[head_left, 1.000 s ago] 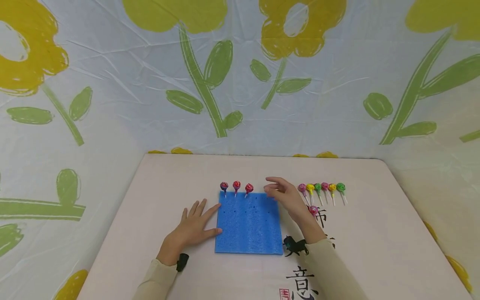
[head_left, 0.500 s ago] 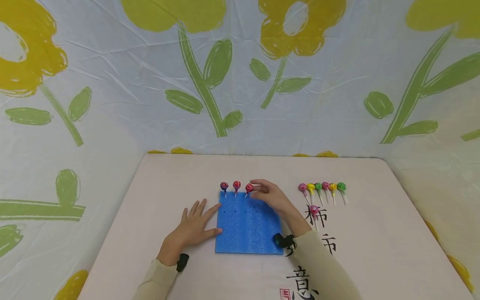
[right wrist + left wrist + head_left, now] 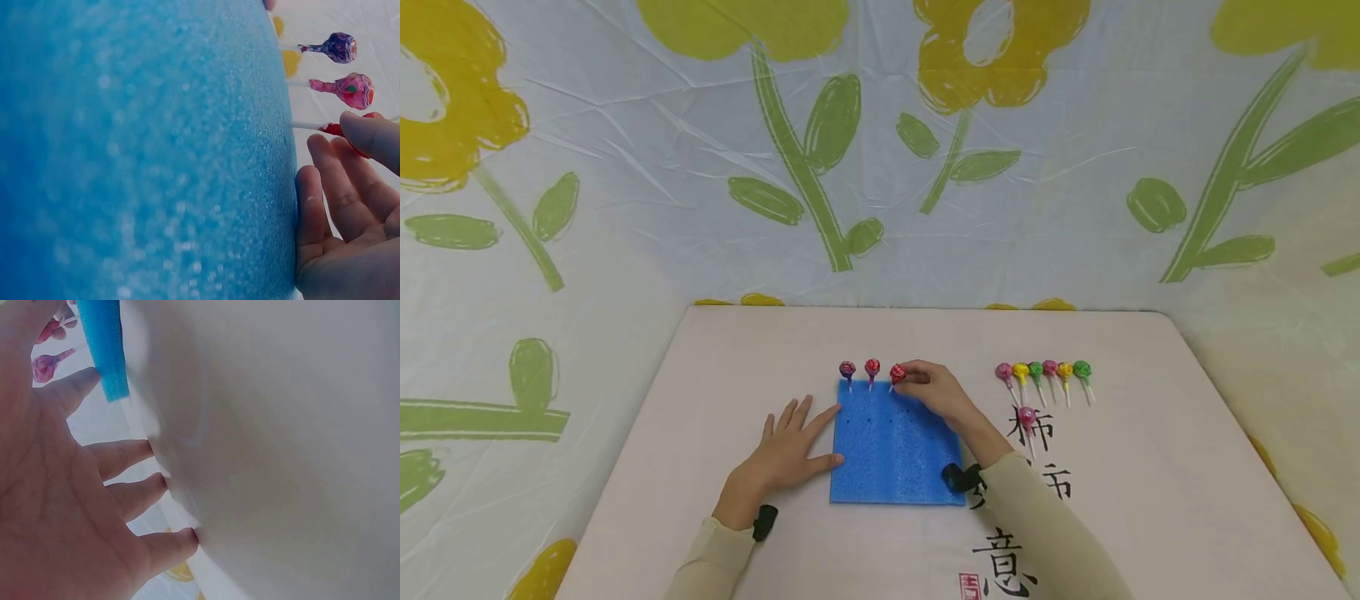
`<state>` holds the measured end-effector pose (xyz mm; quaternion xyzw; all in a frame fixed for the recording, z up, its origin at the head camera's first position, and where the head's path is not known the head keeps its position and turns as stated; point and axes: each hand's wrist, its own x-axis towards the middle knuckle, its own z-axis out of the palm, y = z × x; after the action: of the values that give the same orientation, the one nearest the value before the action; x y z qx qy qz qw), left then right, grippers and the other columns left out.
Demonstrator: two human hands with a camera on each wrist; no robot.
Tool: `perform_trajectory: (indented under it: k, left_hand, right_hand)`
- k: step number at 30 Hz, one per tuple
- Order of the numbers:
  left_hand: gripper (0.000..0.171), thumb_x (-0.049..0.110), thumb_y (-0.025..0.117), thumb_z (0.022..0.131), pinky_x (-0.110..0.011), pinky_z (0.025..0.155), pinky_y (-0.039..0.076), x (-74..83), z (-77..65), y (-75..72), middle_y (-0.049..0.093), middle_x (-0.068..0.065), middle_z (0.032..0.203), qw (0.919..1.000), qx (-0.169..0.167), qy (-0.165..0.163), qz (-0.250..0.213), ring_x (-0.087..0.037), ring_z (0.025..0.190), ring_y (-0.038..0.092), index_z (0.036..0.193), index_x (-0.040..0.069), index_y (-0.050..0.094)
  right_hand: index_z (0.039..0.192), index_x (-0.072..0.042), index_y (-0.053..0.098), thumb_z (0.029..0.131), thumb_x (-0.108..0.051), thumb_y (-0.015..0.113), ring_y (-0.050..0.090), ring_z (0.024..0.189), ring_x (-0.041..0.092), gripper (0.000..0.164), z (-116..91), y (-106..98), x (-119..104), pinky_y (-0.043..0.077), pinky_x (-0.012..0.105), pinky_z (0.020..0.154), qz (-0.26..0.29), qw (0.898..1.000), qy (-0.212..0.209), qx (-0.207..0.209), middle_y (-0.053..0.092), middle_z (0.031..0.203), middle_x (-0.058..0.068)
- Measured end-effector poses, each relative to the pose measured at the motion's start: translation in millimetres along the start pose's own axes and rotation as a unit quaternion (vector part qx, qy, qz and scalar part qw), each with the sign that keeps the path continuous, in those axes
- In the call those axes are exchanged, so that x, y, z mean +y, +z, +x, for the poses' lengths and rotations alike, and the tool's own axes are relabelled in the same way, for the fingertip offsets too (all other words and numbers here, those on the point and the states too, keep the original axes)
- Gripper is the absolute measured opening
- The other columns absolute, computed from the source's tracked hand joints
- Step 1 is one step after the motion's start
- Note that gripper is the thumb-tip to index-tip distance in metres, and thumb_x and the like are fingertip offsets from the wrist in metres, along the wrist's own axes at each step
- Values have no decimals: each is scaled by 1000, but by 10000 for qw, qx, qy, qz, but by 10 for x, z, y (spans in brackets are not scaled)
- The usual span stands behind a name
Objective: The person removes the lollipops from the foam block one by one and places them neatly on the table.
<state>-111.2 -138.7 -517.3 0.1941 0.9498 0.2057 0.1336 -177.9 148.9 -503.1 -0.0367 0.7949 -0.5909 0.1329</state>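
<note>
A blue foam board [image 3: 895, 467] with small holes lies on the table. Along its far edge stand three wrapped lollipops, their sticks in the foam: a dark purple one [image 3: 847, 369], a pink-and-red one [image 3: 872, 367] and a red one [image 3: 332, 129]. My right hand [image 3: 946, 403] pinches the red lollipop by its wrapped head; in the right wrist view the thumb covers part of it, and the other fingers rest by the foam's edge. With fingers spread, my left hand [image 3: 784, 454] rests on the table, its thumb and index finger touching the board's left side.
To the right of the board, several lollipops lie in a row, among them a green one [image 3: 1082, 369]. A pink lollipop [image 3: 1027, 417] lies nearer. Black characters [image 3: 1002, 567] mark the pale table [image 3: 1150, 467]. A flower-printed cloth [image 3: 1045, 233] hangs behind.
My right hand has moved left from the board's far right corner to the red lollipop and now pinches its head. The left hand has stayed in place.
</note>
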Motion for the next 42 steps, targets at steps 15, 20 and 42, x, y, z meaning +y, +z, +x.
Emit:
perform_trajectory:
  k: [15,20,42]
  left_hand:
    - [80,61,62,91,-74,109,7,-6,11,14,18,-23,163,10000,0,-34,22,-48,148,11,158,27,33]
    - [79,62,62,91,-74,109,7,-29,17,38,18,-22,163,10000,-9,-43,53,-48,148,11,158,29,33]
    - [79,58,64,92,-74,109,5,11,-9,-2,17,-24,162,9999,-12,12,-109,-49,148,10,158,27,34]
  right_hand:
    - [115,-3,69,93,-11,72,66,104,27,24,2,-6,24,40,49,102,616,9981,-3,-63,72,109,14]
    - [118,-1,67,94,-10,71,65,108,33,26,1,-11,42,43,48,102,948,9955,-55,-28,71,111,17]
    - [125,2,61,96,-16,70,67,101,24,35,-385,-324,-38,42,47,103,1384,9883,-190,618,72,110,11]
